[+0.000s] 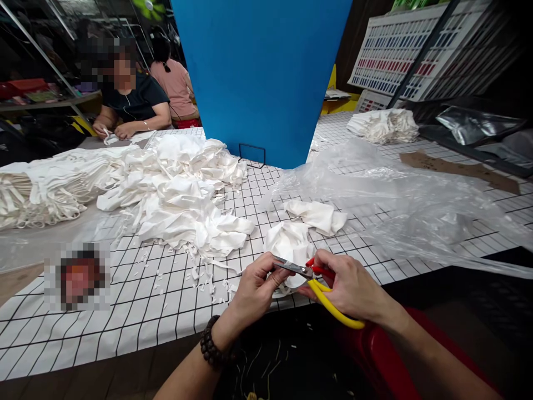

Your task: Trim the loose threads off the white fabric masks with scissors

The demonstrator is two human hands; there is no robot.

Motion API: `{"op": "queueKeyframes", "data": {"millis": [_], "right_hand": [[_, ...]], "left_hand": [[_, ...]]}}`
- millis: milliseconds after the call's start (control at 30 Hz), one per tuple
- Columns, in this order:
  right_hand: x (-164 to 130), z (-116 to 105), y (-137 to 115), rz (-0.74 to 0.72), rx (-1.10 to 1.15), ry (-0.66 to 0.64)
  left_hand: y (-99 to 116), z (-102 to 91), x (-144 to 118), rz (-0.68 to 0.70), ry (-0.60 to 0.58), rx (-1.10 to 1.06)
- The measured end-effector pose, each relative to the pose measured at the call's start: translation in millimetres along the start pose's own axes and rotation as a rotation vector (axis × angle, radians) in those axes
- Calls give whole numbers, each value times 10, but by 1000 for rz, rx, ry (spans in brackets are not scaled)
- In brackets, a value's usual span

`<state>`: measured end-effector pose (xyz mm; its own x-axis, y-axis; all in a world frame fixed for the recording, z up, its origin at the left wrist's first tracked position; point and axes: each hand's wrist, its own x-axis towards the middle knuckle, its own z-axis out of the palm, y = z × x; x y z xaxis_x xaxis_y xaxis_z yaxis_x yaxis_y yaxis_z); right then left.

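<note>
My right hand (353,283) is closed around the scissors (339,314), which have one yellow and one red handle. Their metal blades point left, toward the fingers of my left hand (258,283). That hand is pinched on a white fabric piece (291,239), part of which hangs below the blades and lies on the table. I wear a dark beaded bracelet (214,341) on the left wrist. Just behind is another crumpled white fabric piece (318,215). My fingers hide the exact spot between blades and cloth.
A white fabric pile (183,205) with small offcuts covers the left of the grid-patterned tablecloth (137,316). Clear plastic bags (400,194) spread on the right. A tall blue panel (262,72) stands at the back. Two people sit at the far left, one handling white cloth (110,138).
</note>
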<state>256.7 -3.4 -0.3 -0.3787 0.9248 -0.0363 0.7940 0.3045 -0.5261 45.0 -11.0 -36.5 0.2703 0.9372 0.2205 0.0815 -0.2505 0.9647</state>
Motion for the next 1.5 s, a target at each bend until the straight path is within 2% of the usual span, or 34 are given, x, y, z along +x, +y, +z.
{"op": "queueKeyframes", "data": {"millis": [167, 333, 500, 567, 633, 700, 800, 900, 967, 1067, 1167, 1233, 1267, 1333, 1367, 1433, 1467, 1500], "right_hand": [[17, -12, 7, -27, 25, -20], [41, 71, 54, -35, 86, 14], [18, 121, 204, 11, 483, -76], [26, 112, 327, 59, 639, -67], [61, 98, 502, 143, 715, -2], [124, 82, 715, 240, 693, 117], [267, 54, 1010, 410, 417, 344], [467, 55, 1159, 498, 149, 489], [625, 97, 1170, 481, 118, 511], [852, 195, 1134, 433, 132, 530], [997, 240, 1130, 398, 176, 564], [1029, 205, 1161, 369, 239, 598], [1028, 173, 1180, 348, 282, 613], [1002, 97, 1211, 297, 379, 626], [982, 61, 1215, 271, 427, 623], [937, 12, 1194, 227, 506, 608], [914, -1, 1169, 210, 532, 600], [891, -9, 1137, 195, 550, 593]], "left_hand": [[14, -35, 0, -22, -32, 7], [15, -48, 4, -51, -43, -18], [-28, -49, 3, -104, -37, -114], [-53, -53, 14, -121, -46, -75], [-103, -42, 41, -113, -53, 89], [-189, 0, 89, -101, -59, 331], [-360, 100, 217, -112, -103, 685], [-462, 90, 412, -124, -148, 858], [-432, -78, 551, -129, -130, 875], [-236, -566, 707, -141, 11, 940], [28, -1061, 746, -153, 189, 1210], [155, -1197, 723, -207, 300, 1415], [188, -1178, 712, -229, 344, 1467], [183, -976, 715, -199, 352, 1420], [146, -810, 738, -138, 293, 1329], [20, -423, 829, 16, 97, 1080], [-58, -231, 894, 67, -11, 951], [-137, -60, 965, 79, -65, 839]]}}
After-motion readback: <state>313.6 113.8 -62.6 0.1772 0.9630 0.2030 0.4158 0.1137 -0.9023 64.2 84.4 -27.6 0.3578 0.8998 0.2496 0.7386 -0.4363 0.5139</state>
